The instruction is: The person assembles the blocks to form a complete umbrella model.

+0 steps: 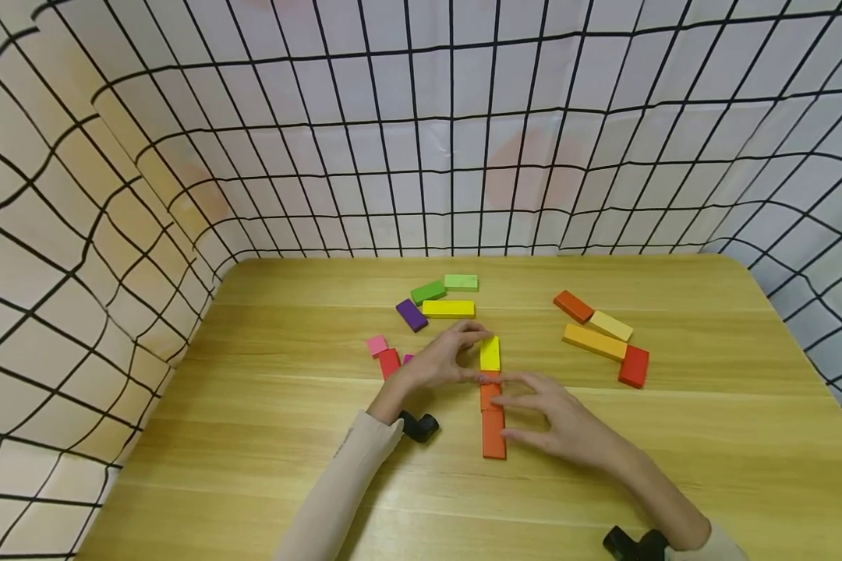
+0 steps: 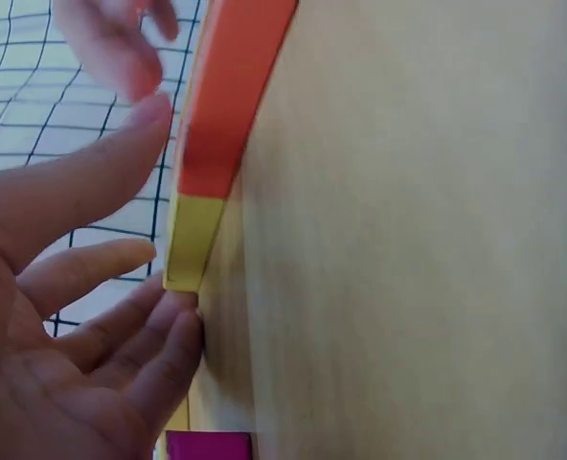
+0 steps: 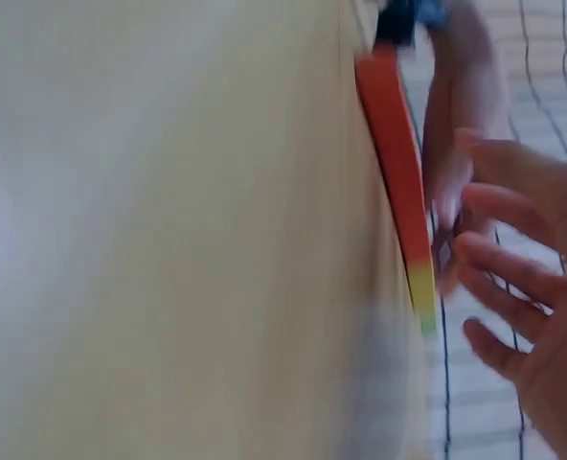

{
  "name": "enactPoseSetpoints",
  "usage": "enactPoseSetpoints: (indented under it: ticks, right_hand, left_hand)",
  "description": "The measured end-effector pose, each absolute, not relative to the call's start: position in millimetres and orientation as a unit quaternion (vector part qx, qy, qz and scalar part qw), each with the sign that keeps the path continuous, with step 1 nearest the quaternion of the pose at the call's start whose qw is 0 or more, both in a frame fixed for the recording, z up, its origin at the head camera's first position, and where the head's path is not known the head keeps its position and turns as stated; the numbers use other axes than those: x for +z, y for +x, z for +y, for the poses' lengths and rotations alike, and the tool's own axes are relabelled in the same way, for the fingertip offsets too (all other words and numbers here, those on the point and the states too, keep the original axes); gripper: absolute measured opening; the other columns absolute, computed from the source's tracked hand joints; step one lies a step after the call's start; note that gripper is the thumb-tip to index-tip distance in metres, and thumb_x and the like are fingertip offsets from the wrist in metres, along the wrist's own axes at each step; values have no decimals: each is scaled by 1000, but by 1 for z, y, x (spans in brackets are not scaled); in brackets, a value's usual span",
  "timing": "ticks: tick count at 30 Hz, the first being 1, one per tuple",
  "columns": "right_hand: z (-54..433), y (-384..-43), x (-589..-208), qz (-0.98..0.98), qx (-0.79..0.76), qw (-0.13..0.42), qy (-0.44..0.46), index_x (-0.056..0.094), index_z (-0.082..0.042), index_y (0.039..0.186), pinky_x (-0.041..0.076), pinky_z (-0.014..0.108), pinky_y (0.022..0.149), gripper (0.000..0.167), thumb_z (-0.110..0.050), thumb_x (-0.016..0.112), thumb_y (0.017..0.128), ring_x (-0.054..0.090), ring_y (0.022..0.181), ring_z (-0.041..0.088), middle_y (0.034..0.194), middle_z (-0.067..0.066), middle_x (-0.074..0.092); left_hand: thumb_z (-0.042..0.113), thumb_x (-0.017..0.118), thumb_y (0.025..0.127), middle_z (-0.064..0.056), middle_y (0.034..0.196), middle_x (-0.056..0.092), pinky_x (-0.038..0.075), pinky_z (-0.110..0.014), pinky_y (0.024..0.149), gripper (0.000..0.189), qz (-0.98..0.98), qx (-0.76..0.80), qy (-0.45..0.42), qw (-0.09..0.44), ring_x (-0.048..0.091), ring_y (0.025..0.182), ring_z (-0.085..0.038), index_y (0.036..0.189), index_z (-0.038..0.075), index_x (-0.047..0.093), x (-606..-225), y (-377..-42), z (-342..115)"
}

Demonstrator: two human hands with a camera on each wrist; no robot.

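Note:
A straight row lies on the wooden table, made of two orange blocks [image 1: 493,435] and a yellow block [image 1: 489,354] at its far end. My left hand [image 1: 443,360] is at the row's left side. Its fingertips touch the far end of the yellow block [image 2: 195,244], while the thumb extends beside the orange part [image 2: 231,96]. My right hand [image 1: 561,421] is spread at the right side, fingertips close to the orange blocks; contact is unclear. In the blurred right wrist view, the right fingers [image 3: 513,268] are apart with nothing between them.
Behind the left hand lie green blocks [image 1: 429,291], a long yellow block [image 1: 449,309] and a purple block [image 1: 412,315]. Pink [image 1: 376,346] and red [image 1: 389,364] blocks lie left. Several orange, yellow and red blocks [image 1: 634,366] sit right. Black mesh [image 1: 452,140] borders the table.

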State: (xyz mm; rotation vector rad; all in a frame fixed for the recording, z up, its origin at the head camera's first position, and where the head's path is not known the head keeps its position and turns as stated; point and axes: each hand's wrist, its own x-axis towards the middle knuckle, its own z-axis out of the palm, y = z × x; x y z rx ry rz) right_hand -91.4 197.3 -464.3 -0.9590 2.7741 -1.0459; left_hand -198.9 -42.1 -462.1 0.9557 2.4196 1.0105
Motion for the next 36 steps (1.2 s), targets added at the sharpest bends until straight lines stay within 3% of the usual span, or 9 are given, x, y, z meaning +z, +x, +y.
enactPoseSetpoints:
  ticks: [5,10,18,30,36]
  right_hand:
    - [224,-112,-456,904,-340,-51,-255,68,-11,136,53,59,99,45,-16,78,93,57,131,36,143,11,60]
    - [255,-130,-457,917,-329,-110,-194,68,-1,133,47,62,98,45,-8,79,90,57,127,42,135,18,63]
    - [283,-144,-460,938,-318,-70,-120,62,4,137,41,71,98,46,-11,74,95,51,124,52,135,28,56]
    - [287,-155,-465,951,-271,-79,-123,69,7,127,47,65,89,36,1,73,91,57,110,49,118,28,64]
    - [287,-157,-466,947,-273,-92,-141,72,2,126,46,42,74,36,-3,77,91,61,92,35,109,21,67]
  left_hand:
    - [32,80,92,-12,168,30,30,-47,128,84,846,363,340,193,31,156,-30,160,8,37,-460,-191,-46]
    - [37,80,91,-12,175,9,23,-48,130,99,838,362,342,222,13,162,-30,166,8,22,-460,-179,-51]
    - [51,76,91,-6,175,-15,23,-46,130,108,846,329,341,246,4,163,-28,167,12,9,-460,-161,-52]
    - [49,75,91,-5,172,-27,35,-39,126,105,849,292,371,239,13,161,-34,166,11,12,-458,-149,-50]
    - [49,78,89,-6,174,-17,31,-38,127,109,852,273,382,232,9,162,-27,166,7,14,-458,-147,-51]
